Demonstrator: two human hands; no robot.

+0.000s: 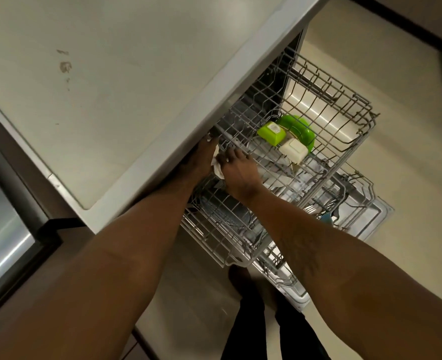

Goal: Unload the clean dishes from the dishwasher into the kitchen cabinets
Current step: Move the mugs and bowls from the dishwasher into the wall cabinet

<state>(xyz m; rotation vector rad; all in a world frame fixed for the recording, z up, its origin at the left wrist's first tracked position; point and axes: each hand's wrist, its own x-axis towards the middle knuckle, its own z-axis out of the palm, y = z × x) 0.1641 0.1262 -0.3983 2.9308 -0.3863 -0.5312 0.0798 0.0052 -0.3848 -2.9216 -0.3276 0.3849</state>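
The dishwasher's upper wire rack (355,149) is pulled out under the counter edge. Both hands reach into its near end, where a small white object (217,167) sits between them. My left hand (201,162) is partly hidden under the counter lip and touches the white object. My right hand (238,175) curls its fingers over the same object. Farther along the rack lie a green square container (270,132), a green round bowl (300,128) and a white square container (294,150). What the white object is cannot be made out.
A pale countertop (110,87) overhangs the dishwasher at the left. The lower rack (344,203) holds cutlery above the open door (376,219). A dark round dish (225,211) lies under the upper rack. My feet stand on the beige floor (409,178).
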